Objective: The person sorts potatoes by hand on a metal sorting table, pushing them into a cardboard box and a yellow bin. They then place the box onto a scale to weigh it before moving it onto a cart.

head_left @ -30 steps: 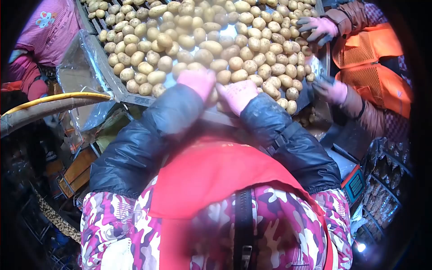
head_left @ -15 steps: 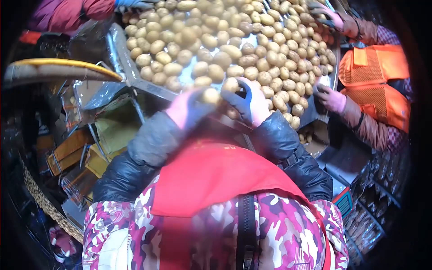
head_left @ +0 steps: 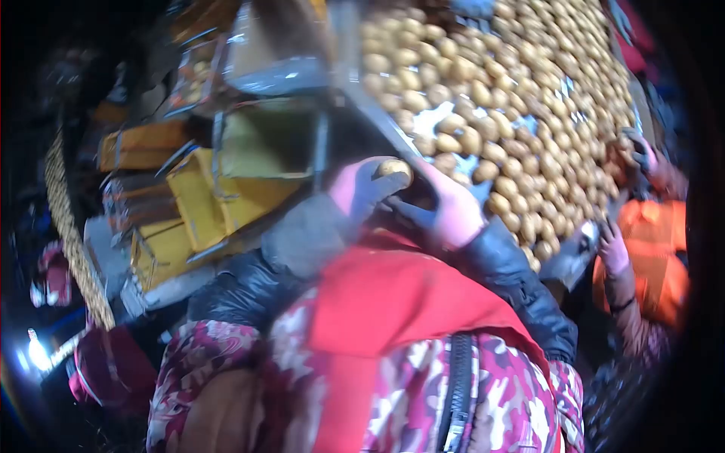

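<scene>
The left hand (head_left: 361,189), gloved in pink, is curling its fingers around a small potato (head_left: 394,169). The potato is pale tan, oval and smooth-skinned, and is sitting just off the near edge of the metal tray (head_left: 432,119) carrying the potato heap (head_left: 529,98). The right hand (head_left: 455,213) is cupping beside it with bent fingers, but blur is hiding whether it is gripping anything.

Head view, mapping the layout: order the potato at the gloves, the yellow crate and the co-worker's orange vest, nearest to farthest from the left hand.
1. Potato, at the left hand's fingers.
2. Yellow crate, to its left.
3. Orange vest, far right.
</scene>
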The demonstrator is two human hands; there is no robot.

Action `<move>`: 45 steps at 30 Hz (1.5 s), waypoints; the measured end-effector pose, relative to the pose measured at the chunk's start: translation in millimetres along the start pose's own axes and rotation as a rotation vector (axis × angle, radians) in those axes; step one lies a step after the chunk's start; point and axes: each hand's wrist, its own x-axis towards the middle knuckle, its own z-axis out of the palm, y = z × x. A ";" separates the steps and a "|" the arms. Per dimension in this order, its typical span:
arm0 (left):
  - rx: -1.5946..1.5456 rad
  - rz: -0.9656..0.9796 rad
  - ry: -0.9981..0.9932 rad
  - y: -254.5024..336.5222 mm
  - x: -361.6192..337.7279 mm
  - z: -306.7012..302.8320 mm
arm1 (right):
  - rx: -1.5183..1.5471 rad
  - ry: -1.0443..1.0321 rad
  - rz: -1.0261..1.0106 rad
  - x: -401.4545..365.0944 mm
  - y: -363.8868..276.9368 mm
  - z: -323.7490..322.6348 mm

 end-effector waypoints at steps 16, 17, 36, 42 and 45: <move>1.115 0.683 0.561 -13.5 -12.8 -117.6 | 0.635 0.056 0.377 -110.9 135.3 -41.5; 1.254 0.891 0.368 -11.3 14.3 -96.8 | 0.679 0.064 0.383 -115.2 125.5 -40.7; 1.431 0.477 -0.249 39.1 109.5 97.3 | 0.884 0.369 0.450 -102.0 66.9 -57.7; 1.230 0.873 -0.553 -14.4 132.3 114.1 | 1.071 0.508 0.430 -121.5 99.4 -50.2; 1.765 0.798 -0.641 -16.0 149.9 136.9 | 1.279 0.607 0.577 -132.4 89.4 -57.0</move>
